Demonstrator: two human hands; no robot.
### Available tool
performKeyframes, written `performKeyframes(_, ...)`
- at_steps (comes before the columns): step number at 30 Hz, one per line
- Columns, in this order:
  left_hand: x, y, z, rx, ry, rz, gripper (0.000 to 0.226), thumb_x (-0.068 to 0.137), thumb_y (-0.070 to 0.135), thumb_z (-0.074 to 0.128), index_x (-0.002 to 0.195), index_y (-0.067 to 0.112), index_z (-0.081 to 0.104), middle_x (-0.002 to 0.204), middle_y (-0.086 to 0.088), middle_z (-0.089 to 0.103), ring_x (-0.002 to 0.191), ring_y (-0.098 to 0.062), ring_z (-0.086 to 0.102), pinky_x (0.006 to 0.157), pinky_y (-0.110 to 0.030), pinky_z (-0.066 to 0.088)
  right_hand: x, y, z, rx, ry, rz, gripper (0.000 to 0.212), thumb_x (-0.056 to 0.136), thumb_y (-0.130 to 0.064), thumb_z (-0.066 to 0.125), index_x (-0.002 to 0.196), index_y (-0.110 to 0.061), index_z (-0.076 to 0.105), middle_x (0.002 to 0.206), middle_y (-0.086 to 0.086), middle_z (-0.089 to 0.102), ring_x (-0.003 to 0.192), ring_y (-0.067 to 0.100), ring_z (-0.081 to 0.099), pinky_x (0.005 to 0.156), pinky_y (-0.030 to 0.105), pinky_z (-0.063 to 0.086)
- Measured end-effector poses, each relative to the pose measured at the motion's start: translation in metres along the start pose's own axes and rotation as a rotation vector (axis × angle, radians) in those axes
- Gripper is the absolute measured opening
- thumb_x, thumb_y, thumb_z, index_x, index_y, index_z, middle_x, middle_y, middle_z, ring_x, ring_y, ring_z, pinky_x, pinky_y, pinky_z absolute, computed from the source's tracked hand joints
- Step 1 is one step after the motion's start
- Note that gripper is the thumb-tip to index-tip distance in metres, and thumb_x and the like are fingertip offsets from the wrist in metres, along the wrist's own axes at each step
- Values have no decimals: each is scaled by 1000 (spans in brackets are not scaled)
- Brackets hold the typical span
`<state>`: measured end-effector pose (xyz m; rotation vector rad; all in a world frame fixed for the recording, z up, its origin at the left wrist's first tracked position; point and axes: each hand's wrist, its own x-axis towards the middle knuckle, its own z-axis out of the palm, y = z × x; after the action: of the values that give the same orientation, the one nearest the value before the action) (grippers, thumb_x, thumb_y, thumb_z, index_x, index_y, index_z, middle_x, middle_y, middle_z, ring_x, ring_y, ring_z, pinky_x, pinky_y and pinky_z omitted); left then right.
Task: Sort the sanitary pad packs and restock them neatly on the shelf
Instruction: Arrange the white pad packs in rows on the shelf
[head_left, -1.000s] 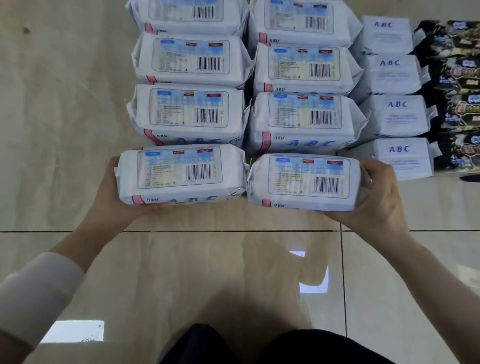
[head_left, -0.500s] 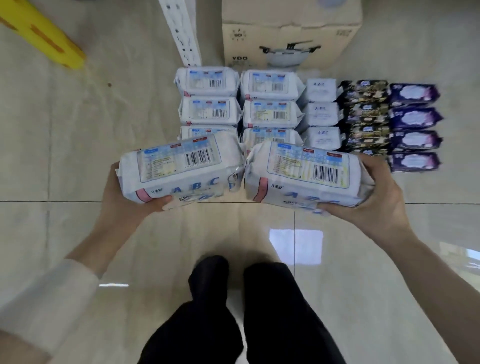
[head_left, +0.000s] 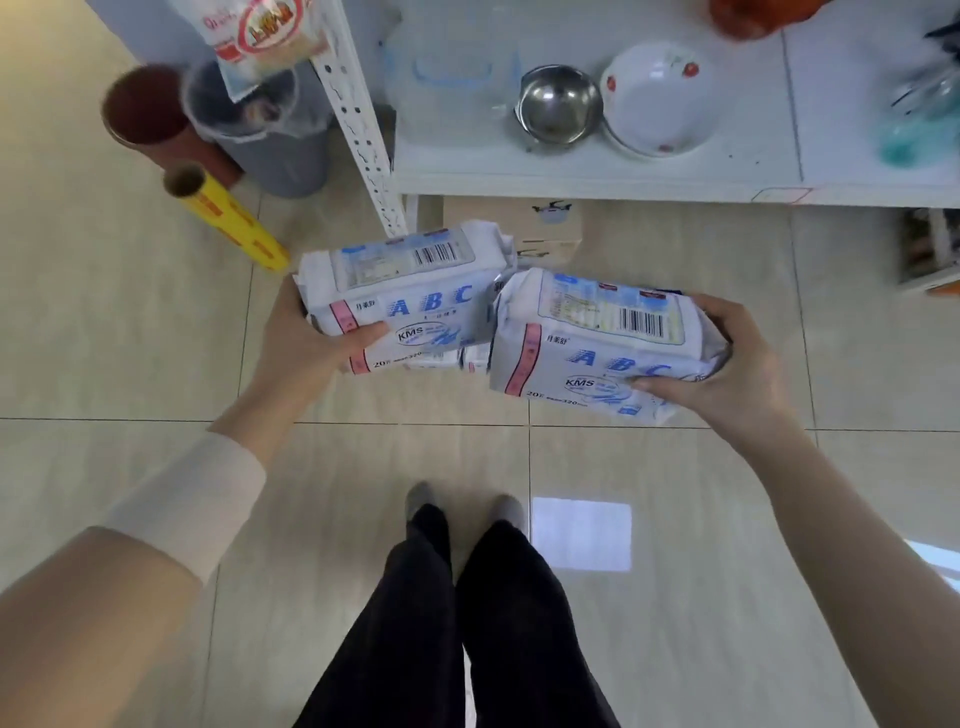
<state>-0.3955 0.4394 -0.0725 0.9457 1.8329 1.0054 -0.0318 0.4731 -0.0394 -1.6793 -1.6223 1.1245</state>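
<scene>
Left hand (head_left: 306, 345) grips left ABC pack (head_left: 415, 301), right hand (head_left: 732, 374) grips right ABC pack (head_left: 587, 348); we should set both flush on the shelf (head_left: 597, 179).

two white abc pad packs, blue lettering, barcodes up: left pack (head_left: 410, 291) tilted, right pack (head_left: 597, 340) beside it, corners touching.

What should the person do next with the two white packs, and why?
Probably carry the left pack and the right pack forward and up toward the shelf. The left hand grips one, the right hand the other, both held over the floor, short of the shelf edge. A steel bowl and a white bowl sit there, so aiming at the bare stretch beside them seems wisest.
</scene>
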Motion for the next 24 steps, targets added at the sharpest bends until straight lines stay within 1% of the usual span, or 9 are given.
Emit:
performKeyframes(3,-1,46,3,-1,12,35,57,67,14,82,112,18,48,97,19,58,80,15,56,60,-3,45,-7,-38,-16,20,-27,-32,88,35,-53,88,112,-30,53,103,-27,60,95,-11,58,75,7,47)
performKeyframes(5,1,76,3,3,4,72,58,64,16,83,110,20,47,98,19,58,83,12,55,68,-3,45,-10,-62,-23,8,-43,-33,86,28,-70,80,105,-47,50,107,-20,60,98,-5,59,79,13,49)
performKeyframes(8,12,117,0,31,-23,150,71,54,34,88,112,16,51,106,11,61,95,-3,60,81,-20,48,-9,-89,-28,-52,-83,-70,82,27,-76,76,102,-58,48,108,-18,61,98,1,60,84,28,53)
performKeyframes(9,16,130,-2,32,-26,178,74,53,37,88,114,15,52,107,11,61,98,-6,60,81,-19,48,-8,-99,-29,-69,-89,-85,82,29,-74,78,103,-57,49,107,-18,62,98,4,61,84,34,54)
performKeyframes(11,26,157,-5,9,-32,218,73,59,31,86,121,14,52,111,12,60,101,-5,58,76,-5,44,-4,-117,-32,-85,-87,-113,83,30,-64,84,105,-51,50,103,-22,63,95,3,62,80,37,55)
performKeyframes(14,39,196,-8,-12,-62,272,66,65,25,83,121,18,50,113,14,58,98,2,56,66,3,40,9,-140,-40,-79,-87,-155,87,32,-50,91,109,-40,51,99,-35,60,89,-7,60,75,20,54)
performKeyframes(16,48,222,-8,-39,-87,305,60,66,22,82,116,21,49,105,18,57,88,10,54,63,3,40,18,-154,-47,-73,-74,-189,91,29,-60,87,110,-36,52,101,-37,59,92,-12,58,74,7,47)
performKeyframes(20,72,271,-2,-71,-72,372,67,62,26,84,120,16,53,106,13,63,89,11,56,66,-2,44,44,-182,-66,-60,-64,-232,90,29,-76,75,109,-43,49,106,-35,58,99,-10,57,79,9,47)
performKeyframes(24,103,319,9,-93,-29,391,68,59,30,85,117,17,54,109,8,65,95,-4,62,80,-23,50,79,-205,-94,-69,-56,-292,91,30,-76,75,110,-43,49,108,-34,58,100,-10,56,79,8,46)
